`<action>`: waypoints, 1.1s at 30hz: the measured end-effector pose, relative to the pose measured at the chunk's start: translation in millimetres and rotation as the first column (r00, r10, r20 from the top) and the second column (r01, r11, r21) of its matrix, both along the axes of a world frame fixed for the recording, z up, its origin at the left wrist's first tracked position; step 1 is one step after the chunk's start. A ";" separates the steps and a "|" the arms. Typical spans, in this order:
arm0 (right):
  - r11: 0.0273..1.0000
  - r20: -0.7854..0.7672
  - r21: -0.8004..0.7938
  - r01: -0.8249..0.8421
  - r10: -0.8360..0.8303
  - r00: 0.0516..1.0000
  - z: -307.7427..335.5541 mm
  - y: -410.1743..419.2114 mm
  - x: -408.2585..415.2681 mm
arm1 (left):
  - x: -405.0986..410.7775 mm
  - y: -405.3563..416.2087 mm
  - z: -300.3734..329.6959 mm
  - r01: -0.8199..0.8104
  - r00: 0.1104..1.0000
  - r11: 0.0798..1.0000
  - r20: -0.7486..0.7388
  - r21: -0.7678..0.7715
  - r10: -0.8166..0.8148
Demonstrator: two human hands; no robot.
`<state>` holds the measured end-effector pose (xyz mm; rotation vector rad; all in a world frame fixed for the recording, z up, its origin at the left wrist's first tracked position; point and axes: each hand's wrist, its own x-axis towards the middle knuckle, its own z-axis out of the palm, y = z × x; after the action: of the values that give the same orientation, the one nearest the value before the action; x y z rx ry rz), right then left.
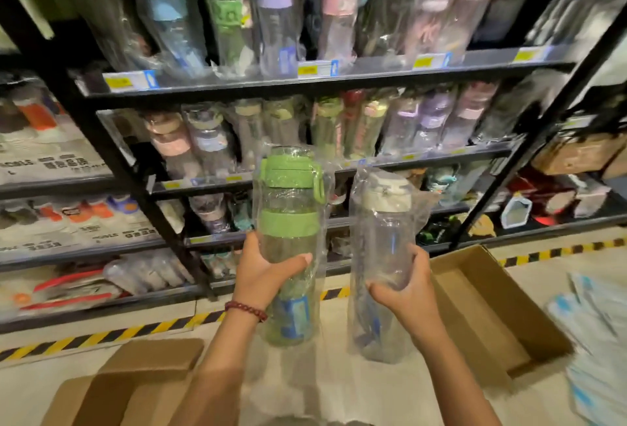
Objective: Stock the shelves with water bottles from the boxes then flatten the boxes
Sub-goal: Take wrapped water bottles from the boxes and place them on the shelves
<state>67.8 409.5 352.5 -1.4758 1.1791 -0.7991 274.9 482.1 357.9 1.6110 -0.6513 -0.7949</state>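
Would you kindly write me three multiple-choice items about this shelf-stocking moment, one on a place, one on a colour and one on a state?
1. Where is the open cardboard box?
A. On the top shelf
B. On the floor to the person's right
C. In the left hand

2. What colour is the lid of the bottle in the left hand?
A. Green
B. Red
C. Black

3. How is the bottle in the right hand just now?
A. Lying flat on the floor
B. Unwrapped and uncapped
C. Held upright, in clear plastic wrap

Key: 1 B, the box sits open on the pale floor right of the right arm. 2 A, the green-lidded bottle has a green cap and band. 3 C, the white-lidded bottle stands upright in the grip, film around it.
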 end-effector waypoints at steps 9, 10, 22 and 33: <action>0.983 -0.030 0.047 0.179 -0.178 0.984 -11.5 -78.6 -118.9 | -112.1 -116.2 -10.0 0.155 0.986 0.988 -0.060 0.003 -0.154; 0.978 -0.039 0.060 0.199 -0.197 0.980 -14.5 -84.7 -125.8 | -118.8 -125.8 -10.5 0.175 0.983 0.984 -0.054 0.015 -0.174; 0.936 -0.012 0.016 0.351 -0.350 0.937 -9.0 -214.4 -138.3 | -137.2 -295.4 3.2 0.335 0.941 0.942 0.051 -0.009 -0.334; 0.884 0.102 -0.136 0.447 -0.436 0.894 57.0 -367.0 -131.2 | -145.2 -456.3 83.5 0.443 0.892 0.876 0.195 -0.190 -0.409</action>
<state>-63.5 42.5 409.4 -1.3025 1.4519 -1.2688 129.7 25.8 441.4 1.3357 -1.1945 -0.8842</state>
